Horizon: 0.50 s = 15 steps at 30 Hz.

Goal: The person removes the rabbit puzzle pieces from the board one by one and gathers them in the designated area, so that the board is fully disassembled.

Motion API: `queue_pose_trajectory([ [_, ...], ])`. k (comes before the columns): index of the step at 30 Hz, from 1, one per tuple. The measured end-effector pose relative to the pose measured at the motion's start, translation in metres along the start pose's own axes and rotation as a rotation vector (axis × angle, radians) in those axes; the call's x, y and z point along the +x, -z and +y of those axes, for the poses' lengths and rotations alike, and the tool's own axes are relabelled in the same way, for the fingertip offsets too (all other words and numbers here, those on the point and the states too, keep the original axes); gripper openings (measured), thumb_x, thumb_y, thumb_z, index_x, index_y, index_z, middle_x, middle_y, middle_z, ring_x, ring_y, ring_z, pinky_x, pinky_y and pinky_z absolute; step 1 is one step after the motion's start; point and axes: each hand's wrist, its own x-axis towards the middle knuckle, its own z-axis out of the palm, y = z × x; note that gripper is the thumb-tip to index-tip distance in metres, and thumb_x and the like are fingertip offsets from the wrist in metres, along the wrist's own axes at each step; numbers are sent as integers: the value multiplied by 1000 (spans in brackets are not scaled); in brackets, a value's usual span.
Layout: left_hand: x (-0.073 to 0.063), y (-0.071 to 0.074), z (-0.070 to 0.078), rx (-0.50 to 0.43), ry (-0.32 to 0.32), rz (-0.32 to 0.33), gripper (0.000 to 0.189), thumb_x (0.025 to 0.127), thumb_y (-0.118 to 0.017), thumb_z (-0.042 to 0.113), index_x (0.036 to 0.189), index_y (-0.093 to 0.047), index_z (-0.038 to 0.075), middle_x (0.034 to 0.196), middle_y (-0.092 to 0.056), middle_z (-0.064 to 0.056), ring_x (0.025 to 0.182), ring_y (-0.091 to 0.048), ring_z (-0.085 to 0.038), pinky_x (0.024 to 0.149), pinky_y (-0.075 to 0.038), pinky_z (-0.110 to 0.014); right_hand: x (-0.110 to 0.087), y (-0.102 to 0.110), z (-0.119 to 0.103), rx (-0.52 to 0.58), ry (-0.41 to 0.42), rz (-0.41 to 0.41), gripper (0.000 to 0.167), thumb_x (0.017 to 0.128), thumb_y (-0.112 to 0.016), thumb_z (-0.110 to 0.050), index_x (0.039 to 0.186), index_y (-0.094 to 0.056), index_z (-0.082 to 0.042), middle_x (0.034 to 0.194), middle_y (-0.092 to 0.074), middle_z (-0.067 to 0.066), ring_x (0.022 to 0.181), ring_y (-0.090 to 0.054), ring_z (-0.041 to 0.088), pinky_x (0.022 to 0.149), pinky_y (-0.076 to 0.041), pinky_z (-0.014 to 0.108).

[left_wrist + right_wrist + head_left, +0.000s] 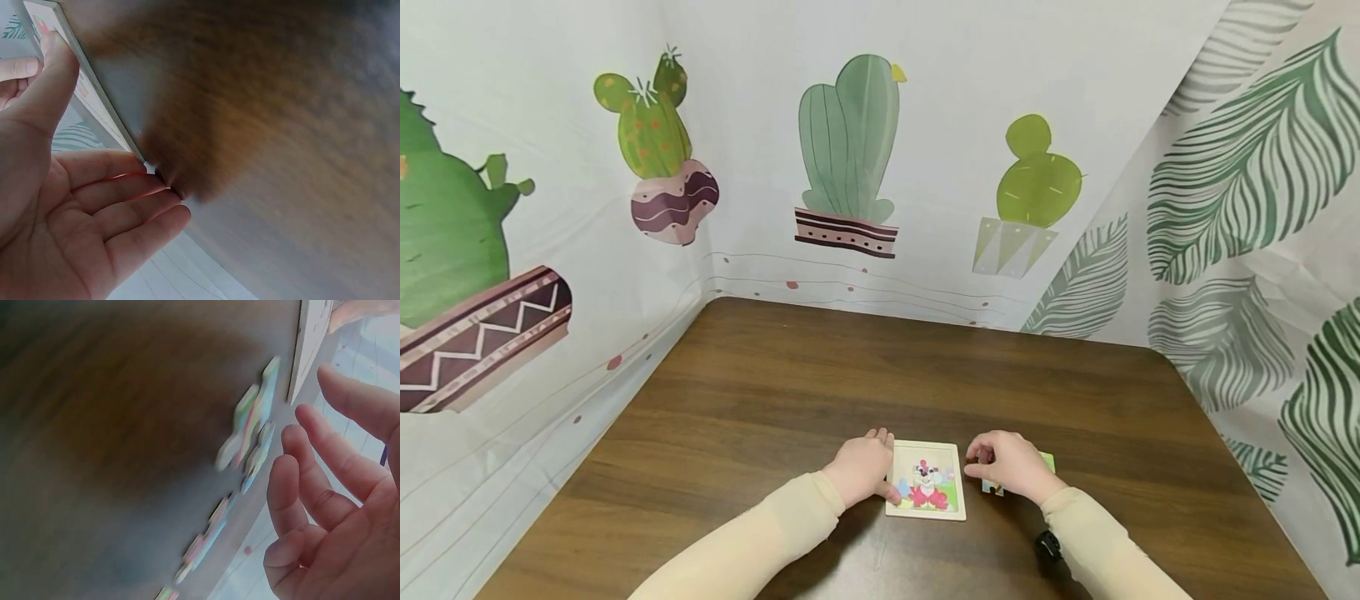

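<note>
A square wooden puzzle tray (923, 450) lies on the table, its lower part showing a cartoon animal in red with coloured shapes around it. My left hand (861, 468) is at the tray's left side. Its thumb (60, 59) rests on the tray, while the straight fingers touch the edge and the table. To the right of the tray, my right hand (1015, 463) hovers over loose jigsaw pieces (256, 419), fingers loosely bent and holding nothing. Several pieces lie in a row in the right wrist view; in the head view the hand partly hides them.
The brown wooden table (820, 367) extends behind and to both sides of the tray. A white cloth (745, 150) printed with cacti and leaves hangs around its far and side edges. A black band (1048, 546) is on the right wrist.
</note>
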Motion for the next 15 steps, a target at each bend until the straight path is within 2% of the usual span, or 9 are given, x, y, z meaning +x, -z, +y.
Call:
queue_pose_trajectory([
  [4,0,0,-1,-5,5,-5,97,64,-71,65,135,-52,1,136,-54,-12,126,-51,-22,91,-50,-27,6,-6,-12,-4,-4,-13,16,76,-79,-26,86,-71,-17,67,-52,-10,58,-44,7,52,-36,23],
  [8,1,-1,-1,-5,9,-5,97,64,-71,65,135,-52,1,136,-54,-12,126,-51,-22,91,-50,-27,10,-11,-24,-17,41,-8,20,76,-79,-27,89,-72,-14,67,-51,-8,57,-42,7,52,-34,23],
  [15,2,-2,-1,-9,7,11,98,64,-71,66,134,-52,0,135,-55,-13,124,-53,-23,90,-50,-29,17,-23,-41,-93,93,26,25,73,-81,-27,92,-74,-12,74,-57,-6,63,-46,7,56,-40,23],
])
